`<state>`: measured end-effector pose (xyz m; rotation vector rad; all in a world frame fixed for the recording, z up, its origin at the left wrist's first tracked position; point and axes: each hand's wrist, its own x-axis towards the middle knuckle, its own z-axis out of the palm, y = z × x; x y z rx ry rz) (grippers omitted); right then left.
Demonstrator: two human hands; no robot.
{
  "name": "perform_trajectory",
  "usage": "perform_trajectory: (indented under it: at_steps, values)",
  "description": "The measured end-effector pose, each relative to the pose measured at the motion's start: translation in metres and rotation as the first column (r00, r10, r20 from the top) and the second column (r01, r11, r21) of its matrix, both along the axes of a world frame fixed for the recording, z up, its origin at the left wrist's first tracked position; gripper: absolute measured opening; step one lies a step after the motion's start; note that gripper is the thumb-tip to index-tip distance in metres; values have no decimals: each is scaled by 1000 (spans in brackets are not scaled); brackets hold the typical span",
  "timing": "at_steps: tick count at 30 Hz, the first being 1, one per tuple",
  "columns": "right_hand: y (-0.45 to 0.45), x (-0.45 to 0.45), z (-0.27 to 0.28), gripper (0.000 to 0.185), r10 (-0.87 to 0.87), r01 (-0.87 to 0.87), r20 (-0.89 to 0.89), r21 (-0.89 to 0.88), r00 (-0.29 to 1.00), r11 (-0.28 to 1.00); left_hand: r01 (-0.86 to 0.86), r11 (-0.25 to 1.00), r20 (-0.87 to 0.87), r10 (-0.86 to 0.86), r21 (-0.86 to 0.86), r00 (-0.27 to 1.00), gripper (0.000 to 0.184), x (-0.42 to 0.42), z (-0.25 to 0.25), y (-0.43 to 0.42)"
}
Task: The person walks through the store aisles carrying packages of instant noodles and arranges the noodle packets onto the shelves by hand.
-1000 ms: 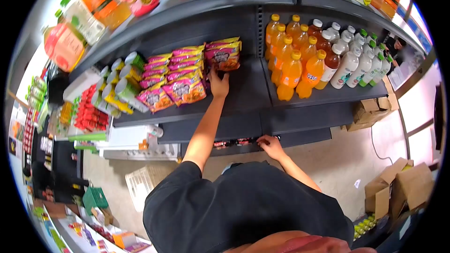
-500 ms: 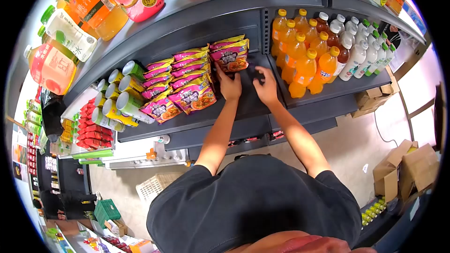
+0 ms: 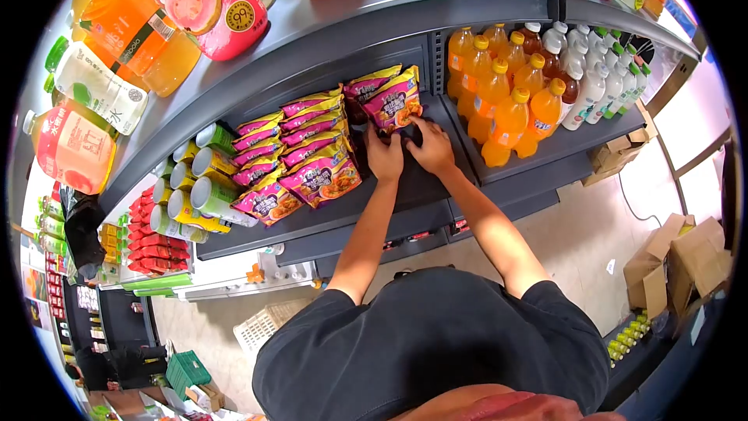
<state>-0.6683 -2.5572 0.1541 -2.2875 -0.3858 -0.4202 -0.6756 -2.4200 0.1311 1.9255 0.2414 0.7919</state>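
Note:
A purple-and-yellow instant noodle packet (image 3: 396, 100) stands tilted at the back of the dark shelf, in front of another such packet (image 3: 365, 87). My left hand (image 3: 385, 157) is at its lower left edge, fingers closed on the bottom of it. At the lower right corner, my right hand (image 3: 432, 148) grips the same packet with bent fingers. Parts of the fingertips are hidden against the packet. Just left of my left hand, two rows of matching noodle packets (image 3: 319, 179) lean one behind another.
Orange soda bottles (image 3: 508, 121) stand to the right, with white-capped bottles (image 3: 598, 93) beyond them. Cans (image 3: 212, 196) are at the left. An upper shelf (image 3: 335, 19) with large juice bottles overhangs. Cardboard boxes (image 3: 670, 265) and a white basket (image 3: 261, 329) are on the floor.
My right hand has moved left and closed on the packet's lower corner. The front packet has shifted slightly right and tilted. My left hand has slid down slightly along it.

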Motion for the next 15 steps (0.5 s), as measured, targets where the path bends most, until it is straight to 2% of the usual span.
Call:
perform_trajectory:
  at_steps: [1, 5, 8, 13, 15]
  values:
    - [2, 0, 0, 60, -19, 19, 12, -32, 1000, 999, 6, 1000, -6, -6, -1, 1000, 78, 1, -2, 0]
    - [5, 22, -13, 57, -96, 81, 90, 157, 991, 984, -52, 995, 9, 52, 81, 999, 75, 6, -9, 1]
    - [5, 42, -14, 56, -239, 209, 127, 211, 963, 955, -42, 999, -77, 42, 8, 996, 75, -4, 10, -5]
    - [7, 41, -5, 66, -144, 142, 33, 49, 989, 989, -43, 997, -84, 49, 71, 995, 79, -3, 8, -3]
    - [3, 39, 2, 67, -129, 132, -36, 111, 991, 985, -41, 995, -63, 47, 92, 997, 79, -3, 5, -4]
